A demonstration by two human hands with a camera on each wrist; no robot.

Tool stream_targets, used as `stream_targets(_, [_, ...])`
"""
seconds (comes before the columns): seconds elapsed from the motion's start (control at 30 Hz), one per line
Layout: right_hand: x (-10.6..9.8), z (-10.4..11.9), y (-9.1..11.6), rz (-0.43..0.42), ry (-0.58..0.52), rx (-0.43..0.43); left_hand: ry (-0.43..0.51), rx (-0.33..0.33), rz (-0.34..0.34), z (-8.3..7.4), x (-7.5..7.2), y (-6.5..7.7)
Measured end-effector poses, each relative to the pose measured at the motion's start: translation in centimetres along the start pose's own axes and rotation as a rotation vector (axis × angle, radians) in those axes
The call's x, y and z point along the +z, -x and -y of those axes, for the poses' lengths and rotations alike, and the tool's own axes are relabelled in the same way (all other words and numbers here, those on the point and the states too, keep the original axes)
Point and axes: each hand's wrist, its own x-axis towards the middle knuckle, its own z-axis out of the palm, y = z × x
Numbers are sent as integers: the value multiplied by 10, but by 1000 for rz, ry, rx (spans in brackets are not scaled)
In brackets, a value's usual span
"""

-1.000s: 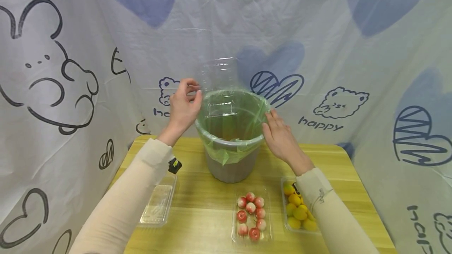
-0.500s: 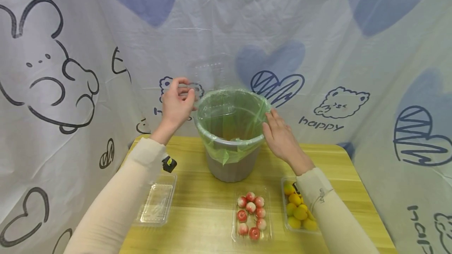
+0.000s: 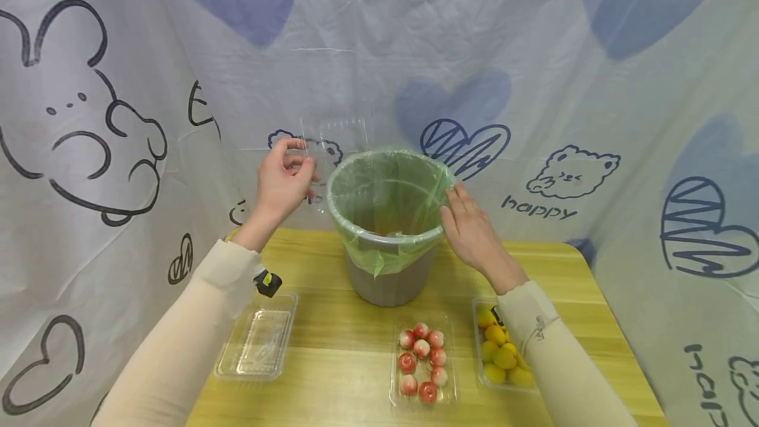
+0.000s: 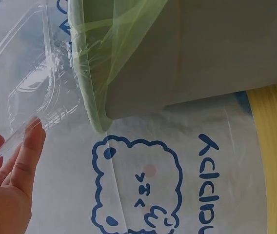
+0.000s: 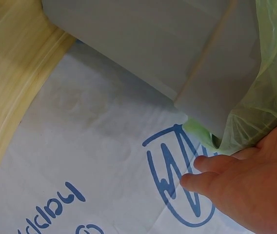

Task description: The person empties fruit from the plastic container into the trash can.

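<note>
Clear box drawn left of bin

The left hand pinches it, leaving the bin less covered; the right hand, fingers straight, touches the green bag. The box's faint edge may overlap the bin.

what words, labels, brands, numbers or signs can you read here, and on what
"happy" on the backdrop, right of the bin
"hap" at the backdrop's lower right, cut off
"ppy" on the backdrop, sideways in the left wrist view, start cut off
Mark on the right sleeve: too small to read
</note>
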Motion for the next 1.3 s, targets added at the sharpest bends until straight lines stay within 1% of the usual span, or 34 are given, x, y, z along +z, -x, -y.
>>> stream_targets(0.23, [-1, 1, 0, -1, 3, 0, 9, -19, 59, 0, -11, 11])
stream_targets(0.33, [-1, 1, -1, -3, 1, -1, 11, -16, 71, 0, -16, 14])
stream_targets(0.5, [-1, 0, 0, -2, -1, 2, 30, -24, 69, 1, -22, 19])
stream_targets(0.63, [-1, 1, 0, 2, 1, 4, 52, -33, 55, 5, -26, 24])
stream_targets(0.93, [0, 0, 0, -1, -2, 3, 56, -20, 51, 12, -35, 38])
stream_targets(1.13, [0, 0, 0, 3, -5, 4, 93, -59, 44, 15, -40, 44])
stream_targets(1.3, [0, 0, 0, 5, -6, 7, 94, -73, 41, 20, -44, 51])
